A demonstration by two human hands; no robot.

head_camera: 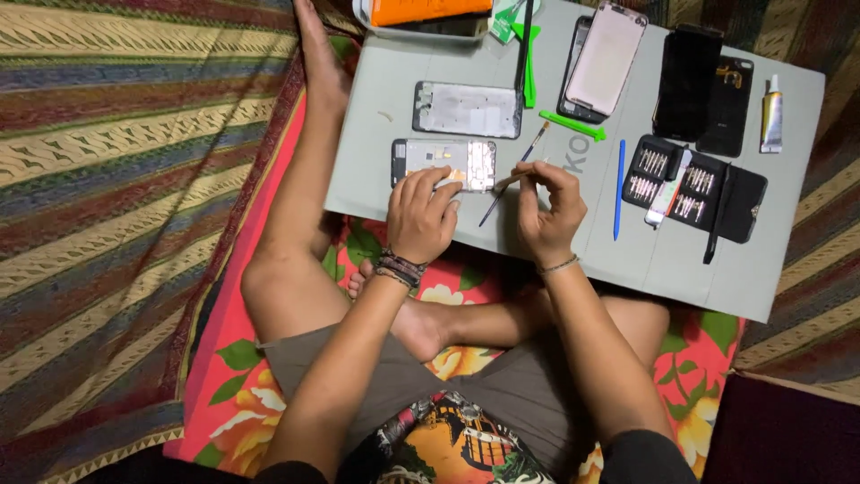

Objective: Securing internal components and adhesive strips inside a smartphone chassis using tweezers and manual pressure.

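An opened phone body (443, 164) with its circuit boards showing lies on a grey work mat (699, 269). My left hand (421, 215) rests on its near edge and pins it down. My right hand (548, 208) pinches a thin pale tool (512, 181) whose tip points at the phone's right end. A small brush (515, 173) lies slanted on the mat between my hands.
A bare phone frame (467, 109), a phone with a pink back (606, 59), a black phone (687, 75), a black back cover (726, 106), green pry tools (573, 125), a blue spudger (619, 188), a black screwdriver-bit case (694, 186), a glue tube (771, 113), an orange box (421, 11).
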